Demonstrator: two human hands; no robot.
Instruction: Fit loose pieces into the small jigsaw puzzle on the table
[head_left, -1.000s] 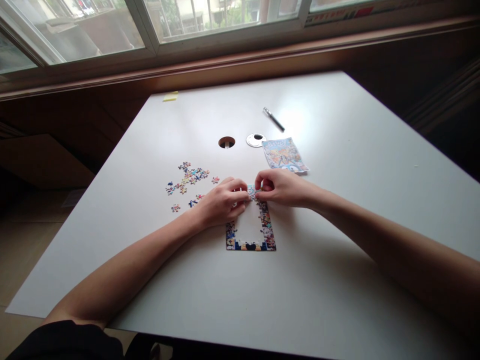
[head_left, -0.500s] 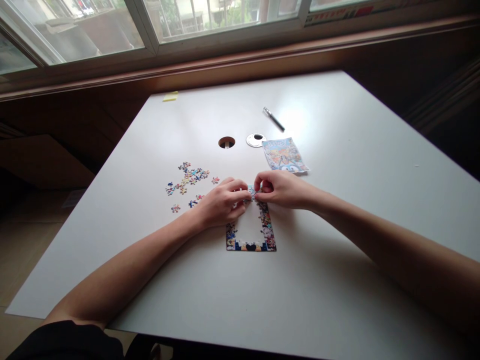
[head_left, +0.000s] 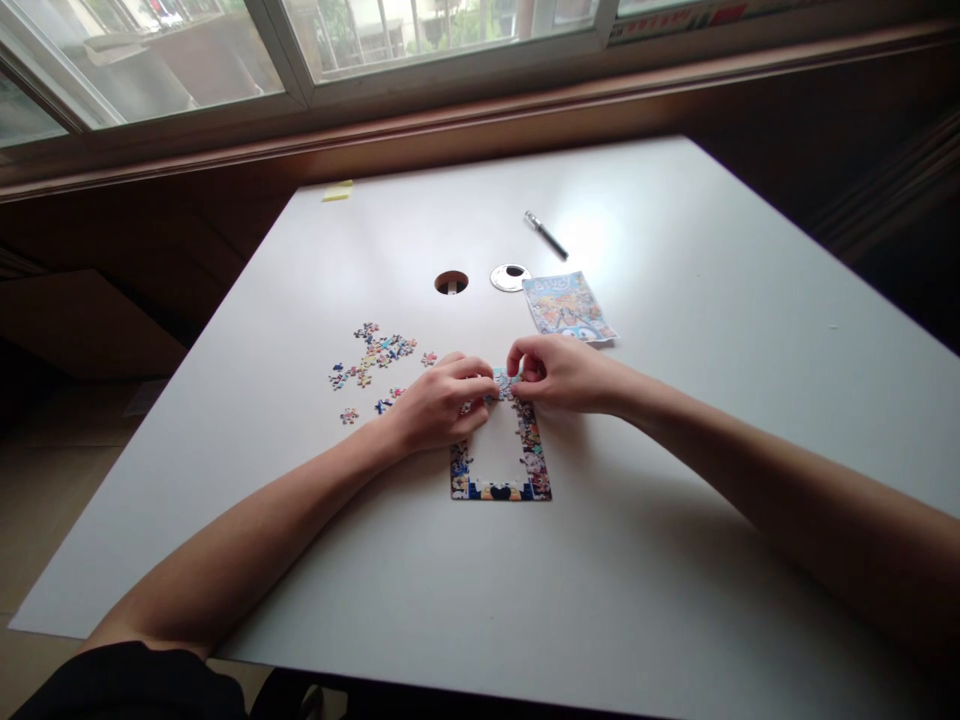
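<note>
A jigsaw puzzle frame (head_left: 535,465) lies flat on the white table, its joined border pieces surrounding bare tabletop. At its upper left corner is my left hand (head_left: 442,400), fingers bent and tips on the light blue pieces of the top edge. My right hand (head_left: 562,375) is curled at the upper right corner, thumb and index finger at a small light blue puzzle piece (head_left: 505,382). Both sets of fingertips are close together there, and they partly hide the top edge. Loose puzzle pieces (head_left: 380,352) are scattered left of my left hand.
Behind my right hand lies a printed picture sheet (head_left: 568,305). Farther back are a dark pen (head_left: 547,236), a round grommet cover (head_left: 510,278) and an open cable hole (head_left: 451,283). A yellow sticky note (head_left: 337,191) is at the far left edge, below the window.
The view has shifted very slightly. My hands stay at the top edge of the puzzle, the right fingertips moving only a little around the piece.
</note>
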